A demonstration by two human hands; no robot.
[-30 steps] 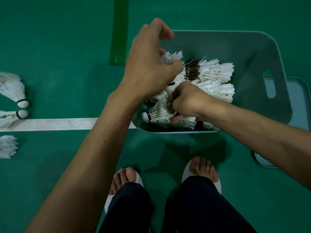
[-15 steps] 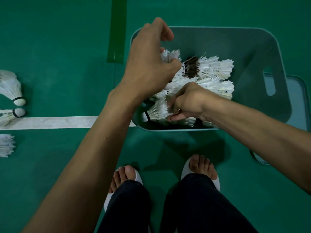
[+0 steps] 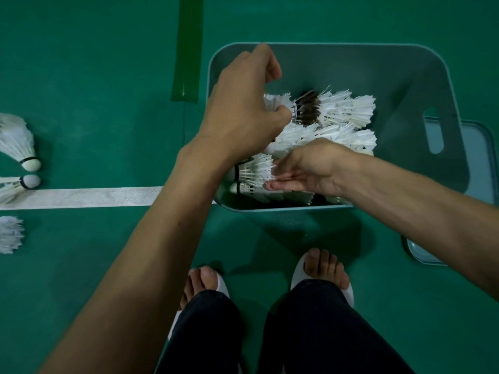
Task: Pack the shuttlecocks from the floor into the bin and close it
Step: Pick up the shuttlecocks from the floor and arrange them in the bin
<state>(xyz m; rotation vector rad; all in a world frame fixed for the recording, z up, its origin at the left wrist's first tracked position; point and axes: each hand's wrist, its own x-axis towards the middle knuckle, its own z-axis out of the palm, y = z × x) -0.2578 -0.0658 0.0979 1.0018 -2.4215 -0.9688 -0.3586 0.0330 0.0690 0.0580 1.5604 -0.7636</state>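
Note:
A grey-blue plastic bin [image 3: 405, 76] stands on the green floor and holds a pile of white shuttlecocks [image 3: 345, 112]. My left hand [image 3: 243, 112] hovers over the bin's left side, thumb and curled fingers pinching the feathers of a shuttlecock [image 3: 278, 101]. Lower in the bin, my right hand [image 3: 305, 168] lies with its fingers stretched out flat against the feathers of another shuttlecock [image 3: 256, 171], not gripping it. Three more shuttlecocks lie on the floor at the far left: one [image 3: 19, 141], a second [image 3: 16, 184] and a third [image 3: 9, 233].
The bin's lid [image 3: 483, 157] lies on the floor under the bin's right side. A white court line [image 3: 81, 197] runs from the left to the bin, and a dark green tape strip [image 3: 189, 49] lies beyond it. My feet in white slippers [image 3: 324, 273] stand just before the bin.
My right hand has opened from a fist around a shuttlecock to flat fingers resting on it. My left hand has stayed over the bin with its pinch.

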